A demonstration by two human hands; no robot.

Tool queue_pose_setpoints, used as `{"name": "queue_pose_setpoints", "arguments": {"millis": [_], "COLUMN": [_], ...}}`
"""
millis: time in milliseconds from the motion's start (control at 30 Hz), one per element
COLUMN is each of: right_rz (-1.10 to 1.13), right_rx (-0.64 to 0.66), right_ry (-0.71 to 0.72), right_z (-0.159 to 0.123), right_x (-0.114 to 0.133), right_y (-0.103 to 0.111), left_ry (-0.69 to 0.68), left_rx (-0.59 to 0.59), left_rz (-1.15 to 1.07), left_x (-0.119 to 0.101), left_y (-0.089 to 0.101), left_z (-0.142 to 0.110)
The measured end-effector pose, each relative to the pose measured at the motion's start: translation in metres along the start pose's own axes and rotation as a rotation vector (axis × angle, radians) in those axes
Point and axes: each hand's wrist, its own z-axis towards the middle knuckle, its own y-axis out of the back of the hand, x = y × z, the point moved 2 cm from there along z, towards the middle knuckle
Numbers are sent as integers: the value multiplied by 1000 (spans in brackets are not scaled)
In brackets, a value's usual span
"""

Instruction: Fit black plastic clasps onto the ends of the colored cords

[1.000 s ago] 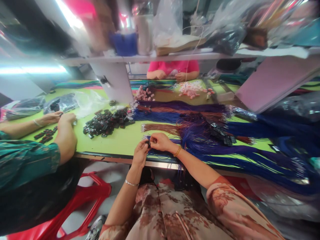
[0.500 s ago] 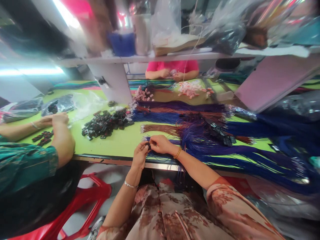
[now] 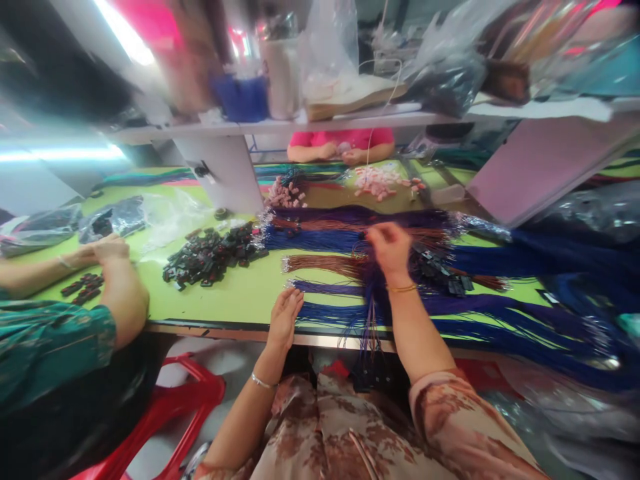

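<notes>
My left hand (image 3: 285, 317) rests at the table's front edge, its fingers stretched out close together beside the silvery ends of a bundle of purple-blue wires (image 3: 325, 287). Whether a fingertip touches a wire is hard to make out. My right hand (image 3: 393, 250) is lifted over the crossing wires, its fingers curled in a pinch; what they hold is blurred. Below it, dark purple wires (image 3: 376, 293) hang down over the table edge. A bundle of brown wires (image 3: 320, 264) with metal tips lies between my hands. Black connector housings (image 3: 445, 270) sit on the wires right of my right hand.
A heap of black housings (image 3: 210, 257) lies left of the wires. A co-worker's arms (image 3: 115, 263) are at the left, near a red stool (image 3: 195, 393). Pink pieces (image 3: 377, 181) lie before another person in pink opposite. A loaded shelf (image 3: 280, 123) spans above the table.
My two hands were together over the purple-blue wire ends. The right hand has moved away, up and right over the wires; the left has shifted slightly down and left.
</notes>
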Motion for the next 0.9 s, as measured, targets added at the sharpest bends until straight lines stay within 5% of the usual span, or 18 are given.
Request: {"name": "queue_pose_setpoints", "arguments": {"millis": [100, 233, 300, 400, 533, 667, 800, 900], "right_rz": [-471, -903, -939, -907, -757, -341, -179, -193], "right_rx": [-254, 10, 19, -97, -201, 186, 613, 976], "right_ry": [-208, -457, -486, -396, -45, 313, 454, 610], "right_z": [21, 21, 18, 14, 8, -19, -64, -95], "right_x": [-41, -71, -71, -57, -20, 21, 44, 47], "right_y": [41, 49, 45, 44, 36, -13, -69, -93], "left_ry": [6, -1, -45, -300, -648, -806, -933, -889], "left_rx": [-5, 12, 35, 1, -153, -125, 94, 158], "left_rz": [-4, 49, 155, 442, 1039, 1418, 1596, 1687], "left_x": [1, 2, -5, -31, -74, -90, -86, -80], "left_y": [0, 0, 3, 13, 32, 27, -18, -54], "left_z": [-1, -2, 4, 28, 79, 118, 137, 154]}}
